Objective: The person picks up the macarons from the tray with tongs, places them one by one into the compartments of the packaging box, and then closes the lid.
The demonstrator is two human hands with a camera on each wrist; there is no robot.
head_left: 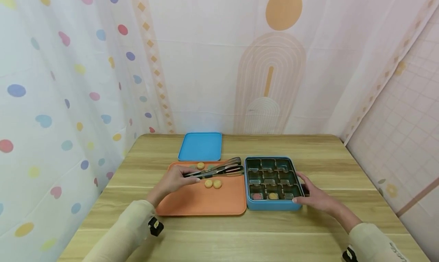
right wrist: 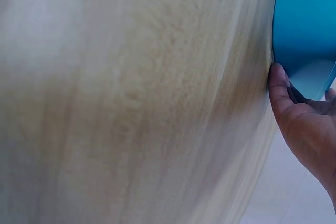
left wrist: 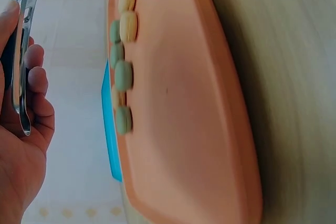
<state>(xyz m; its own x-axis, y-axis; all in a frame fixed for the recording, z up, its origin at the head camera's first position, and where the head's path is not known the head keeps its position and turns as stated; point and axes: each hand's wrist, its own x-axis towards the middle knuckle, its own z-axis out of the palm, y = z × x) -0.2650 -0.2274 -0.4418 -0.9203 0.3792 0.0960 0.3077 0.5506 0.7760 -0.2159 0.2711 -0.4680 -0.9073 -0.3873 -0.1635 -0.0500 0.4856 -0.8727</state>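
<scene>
My left hand (head_left: 176, 177) grips a pair of metal tongs (head_left: 219, 170) with dark handles, raised over the orange tray (head_left: 202, 201). The tongs' two ends stand apart with nothing between them. On the tray lie yellow macarons (left wrist: 128, 26) and several green macarons (left wrist: 124, 75), bunched toward its far side. My right hand (head_left: 317, 197) holds the right side of a blue square box (head_left: 274, 205), its thumb at the near right corner. Inside the box is a dark divided insert; a pink macaron (head_left: 257, 196) and a yellow macaron (head_left: 273, 196) sit in its nearest row.
A flat blue lid (head_left: 200, 147) lies behind the tray on the wooden table (head_left: 274, 235). The box stands against the tray's right edge. Patterned curtains (head_left: 205, 64) hang behind the table and along its left side.
</scene>
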